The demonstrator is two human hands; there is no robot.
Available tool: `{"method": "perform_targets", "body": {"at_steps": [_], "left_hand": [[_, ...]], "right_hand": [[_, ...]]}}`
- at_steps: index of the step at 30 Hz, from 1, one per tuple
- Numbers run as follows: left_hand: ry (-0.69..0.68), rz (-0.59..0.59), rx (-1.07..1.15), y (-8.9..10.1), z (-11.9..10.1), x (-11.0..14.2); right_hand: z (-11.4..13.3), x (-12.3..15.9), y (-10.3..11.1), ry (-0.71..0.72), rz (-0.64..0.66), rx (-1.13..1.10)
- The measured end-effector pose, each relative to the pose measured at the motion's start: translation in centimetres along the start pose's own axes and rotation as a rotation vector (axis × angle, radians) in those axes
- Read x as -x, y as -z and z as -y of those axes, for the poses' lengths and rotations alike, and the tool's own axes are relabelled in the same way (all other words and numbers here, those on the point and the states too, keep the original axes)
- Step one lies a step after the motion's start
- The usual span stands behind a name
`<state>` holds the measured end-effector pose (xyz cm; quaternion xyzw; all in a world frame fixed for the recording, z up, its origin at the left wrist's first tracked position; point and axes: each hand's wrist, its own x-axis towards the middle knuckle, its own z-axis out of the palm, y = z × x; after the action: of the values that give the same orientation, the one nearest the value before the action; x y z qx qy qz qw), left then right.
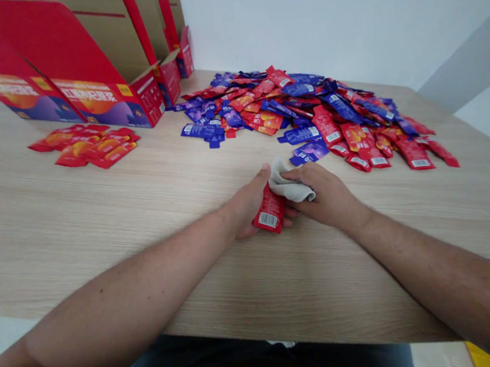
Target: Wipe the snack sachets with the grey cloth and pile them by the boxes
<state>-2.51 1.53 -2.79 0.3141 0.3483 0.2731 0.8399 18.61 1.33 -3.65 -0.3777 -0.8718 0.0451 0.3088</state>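
The red sachet (269,211) is partly hidden under the left hand (249,203), and the right hand (327,195) covers part of the cloth (289,183). The picture's edge cuts off the far left box (10,74). Print on the pile of sachets (290,108) is too small to read.
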Motion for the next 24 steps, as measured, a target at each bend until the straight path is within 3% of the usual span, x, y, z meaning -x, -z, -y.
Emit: {"method": "perform_targets", "body": {"at_steps": [15,19,24], "left_hand": [[0.030,0.015,-0.056,0.3,0.3,0.7],[-0.009,0.008,0.011,0.0,0.4,1.0],[-0.043,-0.022,0.088,-0.6,0.5,1.1]], "right_hand": [[0.4,1.2,-0.2,0.002,-0.063,-0.066],[2.0,1.3,0.3,-0.019,-0.005,-0.031],[4.0,1.5,1.1,0.088,0.142,-0.011]]}}
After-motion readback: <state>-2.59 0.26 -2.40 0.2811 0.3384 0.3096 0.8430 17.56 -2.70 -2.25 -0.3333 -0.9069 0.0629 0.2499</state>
